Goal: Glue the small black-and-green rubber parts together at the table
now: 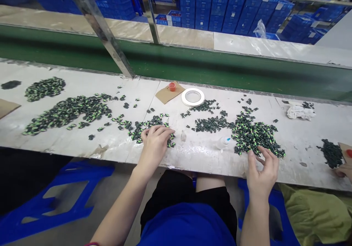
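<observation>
My left hand (156,141) rests palm down over a small heap of black-and-green plastic parts (134,132). Its fingers are bent and a little apart, and parts beneath the palm are hidden. At the near edge of a larger heap of small black parts with green and reddish spots (251,132), my right hand (263,169) has thumb and forefinger apart, with nothing visible between them. Between the hands lie a small clear bottle with a blue tip (223,142) and small plain black parts (210,124). A white tape roll (183,98) lies beyond them.
A red cap (172,87) sits on cardboard (165,95). Long piles of black-and-green parts (68,110) cover the left. At right are crumpled white tissue (299,112), black parts (331,153) and another person's hand (343,171). A metal post (101,29) rises by the green conveyor belt (176,61).
</observation>
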`<state>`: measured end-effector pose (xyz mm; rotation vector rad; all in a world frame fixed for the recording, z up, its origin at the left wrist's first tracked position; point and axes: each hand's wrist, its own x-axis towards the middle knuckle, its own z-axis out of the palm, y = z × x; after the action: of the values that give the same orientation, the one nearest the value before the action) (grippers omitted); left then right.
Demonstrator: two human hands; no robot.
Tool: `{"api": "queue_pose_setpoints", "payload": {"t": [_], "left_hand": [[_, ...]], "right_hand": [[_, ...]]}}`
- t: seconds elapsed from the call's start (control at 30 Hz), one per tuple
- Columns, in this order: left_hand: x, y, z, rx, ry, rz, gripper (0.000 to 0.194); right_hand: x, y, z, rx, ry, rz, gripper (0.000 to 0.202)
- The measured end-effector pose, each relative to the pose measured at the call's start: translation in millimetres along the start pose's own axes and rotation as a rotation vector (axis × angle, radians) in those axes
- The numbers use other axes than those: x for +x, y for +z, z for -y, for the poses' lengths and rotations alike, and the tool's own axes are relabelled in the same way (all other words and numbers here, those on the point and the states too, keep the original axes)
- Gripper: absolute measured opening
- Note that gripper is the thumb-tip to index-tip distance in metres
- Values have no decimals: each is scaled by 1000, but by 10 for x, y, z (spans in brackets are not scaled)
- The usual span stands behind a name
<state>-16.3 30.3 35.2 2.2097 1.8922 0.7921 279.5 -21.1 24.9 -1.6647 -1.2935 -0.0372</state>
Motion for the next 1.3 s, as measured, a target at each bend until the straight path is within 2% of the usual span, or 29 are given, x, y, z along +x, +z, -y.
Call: {"api": "queue_pose_setpoints", "payload": {"t": [0.1, 0.2, 0.37, 0.47, 0.6, 0.67, 0.77, 0.9, 1.0, 1.17, 1.3], "left_hand": [[165, 71, 123, 110, 168, 76, 44], [271, 106, 159, 215, 282, 162, 48], [325, 84, 167, 290, 328, 219, 48], [293, 112, 113, 209, 339, 198, 49], [167, 265, -86, -100, 358, 283, 24], [82, 346, -187, -244, 366, 354, 21], [-50, 397, -257, -358, 347, 404, 27], [-205, 356, -252, -386, 233, 342, 29], [-277, 346, -283, -384, 169, 257, 24], [-304, 435, -353, -421, 92, 176, 17], [-294, 492, -349, -480, 17, 170, 18]], "right_hand": [[-35, 122, 33, -27, -12, 128, 51], [-114, 293, 70, -69, -86, 265, 59], [-151, 513, 84, 5, -118, 306, 39], [-158, 523, 138, 199, -4, 348, 32], [-219, 457, 203, 531, 304, 439, 33], [-245, 420, 197, 612, 390, 397, 33], [-257, 384, 154, 670, 421, 282, 31], [-261, 398, 126, 782, 499, 161, 31], [-275, 438, 150, 735, 549, 109, 31], [-256, 463, 270, 556, 516, 212, 34], [-221, 470, 381, 503, 476, 290, 32]]}}
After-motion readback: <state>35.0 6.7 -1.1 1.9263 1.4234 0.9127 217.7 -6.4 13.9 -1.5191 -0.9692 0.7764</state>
